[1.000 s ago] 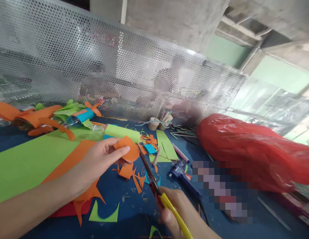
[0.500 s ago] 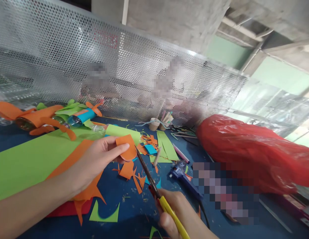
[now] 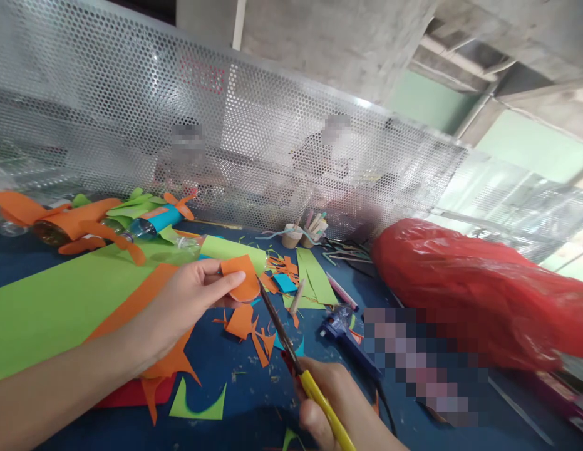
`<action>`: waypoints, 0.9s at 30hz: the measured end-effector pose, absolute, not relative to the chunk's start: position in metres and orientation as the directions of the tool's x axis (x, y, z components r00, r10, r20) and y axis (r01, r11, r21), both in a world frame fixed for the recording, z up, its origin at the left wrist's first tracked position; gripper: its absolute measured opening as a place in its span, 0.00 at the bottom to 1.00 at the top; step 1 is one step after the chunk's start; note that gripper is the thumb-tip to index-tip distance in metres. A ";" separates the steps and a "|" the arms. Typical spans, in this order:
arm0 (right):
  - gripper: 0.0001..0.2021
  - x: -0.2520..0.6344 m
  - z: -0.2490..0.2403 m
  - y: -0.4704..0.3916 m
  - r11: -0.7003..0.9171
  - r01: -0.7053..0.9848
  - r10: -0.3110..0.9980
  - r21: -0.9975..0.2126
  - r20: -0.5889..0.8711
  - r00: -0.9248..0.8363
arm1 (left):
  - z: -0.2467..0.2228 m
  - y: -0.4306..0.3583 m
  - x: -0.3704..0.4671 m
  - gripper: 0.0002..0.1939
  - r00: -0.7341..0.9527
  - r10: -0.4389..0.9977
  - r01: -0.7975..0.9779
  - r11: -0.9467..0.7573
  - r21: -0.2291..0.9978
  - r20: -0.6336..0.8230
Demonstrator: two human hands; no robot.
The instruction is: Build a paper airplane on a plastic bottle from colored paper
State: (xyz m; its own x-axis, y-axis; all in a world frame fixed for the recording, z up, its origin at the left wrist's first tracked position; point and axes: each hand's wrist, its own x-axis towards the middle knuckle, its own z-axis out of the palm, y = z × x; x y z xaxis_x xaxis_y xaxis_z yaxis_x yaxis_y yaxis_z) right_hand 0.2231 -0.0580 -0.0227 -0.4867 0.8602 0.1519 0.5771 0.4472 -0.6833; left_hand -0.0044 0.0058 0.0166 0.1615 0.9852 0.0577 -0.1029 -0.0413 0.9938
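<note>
My left hand (image 3: 192,294) pinches a small orange piece (image 3: 242,279) with a rounded lower edge, thumb on top. My right hand (image 3: 335,401) is wrapped round the yellow handle of a pair of scissors (image 3: 284,338). The scissor blades point up and left, and their tips are at the right edge of the orange piece. Below lie orange scraps (image 3: 239,322) and a green offcut (image 3: 197,401) with a curved cutout. A large green sheet (image 3: 51,294) and a jagged orange sheet (image 3: 173,357) lie under and beside my left arm.
Wrapped bottles (image 3: 75,222) lie at the back left. Two cups (image 3: 291,235) stand near the perforated metal screen (image 3: 263,125). A blue glue gun (image 3: 354,347) lies right of the scissors, with a red plastic bag (image 3: 469,282) behind it. People are visible through the screen.
The orange piece, my left hand and the scissor tips have shifted very slightly to the right in view. Both holds are the same.
</note>
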 end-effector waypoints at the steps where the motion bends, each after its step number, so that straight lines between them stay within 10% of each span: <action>1: 0.33 0.223 -0.022 -0.058 0.449 0.574 0.857 -0.685 0.150 -0.493 | 0.017 0.005 -0.004 0.08 0.159 0.985 -0.097 -0.048 0.994 0.063; 27: 0.29 0.220 -0.011 -0.059 0.514 0.418 0.788 -0.749 0.218 -0.576 | 0.008 -0.002 -0.001 0.11 0.278 0.952 -0.023 -0.131 0.991 0.133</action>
